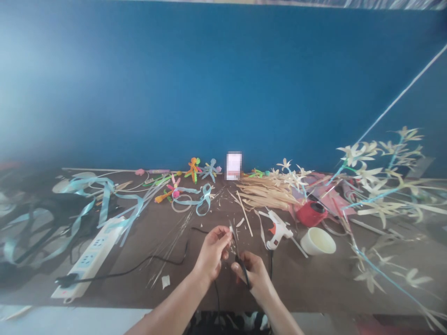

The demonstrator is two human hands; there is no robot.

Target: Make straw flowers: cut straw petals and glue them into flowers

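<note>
My left hand point(213, 247) pinches a small whitish piece point(231, 229) between thumb and forefinger; its exact kind is too small to tell. Wrapped in the fingers of my right hand point(254, 272) are scissors point(247, 275) with black handles. Their blades point up and away from me, right beside the pinched piece; whether they touch it I cannot tell. Little pale scraps lie around the two hands on the dark brown table point(139, 288). To the right of my right hand rests a white glue gun point(278, 232) with an orange trigger.
A pale cup point(317, 241) and a red roll point(310, 213) stand right. Behind them lie dried husk strips point(265, 193) and pale flowers on blue stems point(366, 174). Left are a power strip point(91, 253) with a black cord and blue ribbon point(104, 190). Pipe-cleaner figures point(193, 170) stand behind.
</note>
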